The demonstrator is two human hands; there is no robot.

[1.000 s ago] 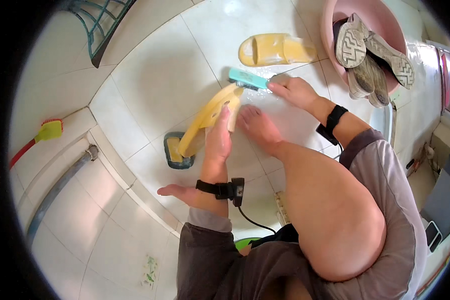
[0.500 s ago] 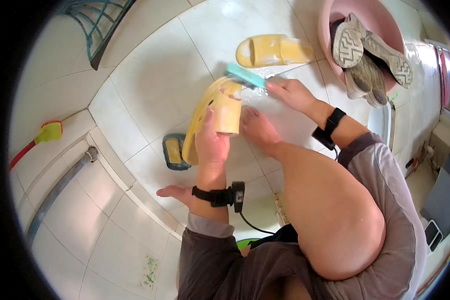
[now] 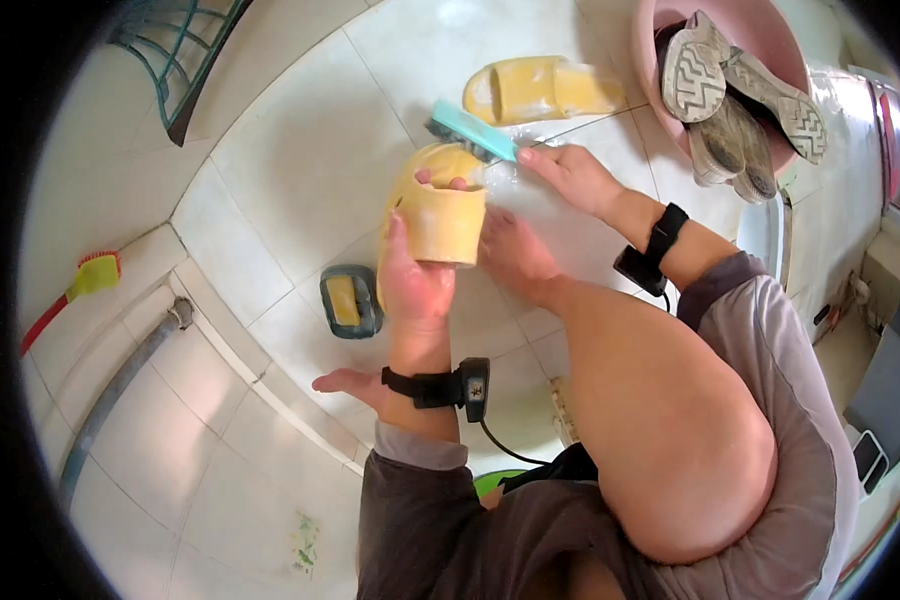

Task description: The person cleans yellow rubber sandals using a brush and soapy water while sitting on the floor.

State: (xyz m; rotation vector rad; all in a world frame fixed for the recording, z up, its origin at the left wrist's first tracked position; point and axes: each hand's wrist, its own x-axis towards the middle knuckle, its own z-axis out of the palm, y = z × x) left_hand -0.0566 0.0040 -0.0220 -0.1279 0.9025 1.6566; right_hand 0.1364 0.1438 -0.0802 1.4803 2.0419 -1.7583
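Note:
My left hand (image 3: 417, 285) is pushed under the strap of a yellow slipper (image 3: 444, 225) and grips it, with fingertips showing at the strap's far side. The slipper is tilted up off the floor, its toe end pointing away from me. In my right hand (image 3: 575, 178) is a turquoise scrubbing brush (image 3: 476, 131), held by its handle. Its dark bristles face down at the slipper's toe end; whether they touch it I cannot tell. A second yellow slipper (image 3: 530, 90) with whitish foam on it lies on the tiles beyond the brush.
A dark soap dish (image 3: 372, 322) with a yellow soap bar (image 3: 345, 300) sits left of the slipper. At the far right, a pink basin (image 3: 649, 75) holds several shoes (image 3: 694, 82). A yellow-green brush (image 3: 97, 272) with a red handle is at the left. A grey pipe (image 3: 120, 385) runs nearby.
The slipper in my left hand has turned, so its strap faces me more. My right hand has moved the brush slightly left and away from me.

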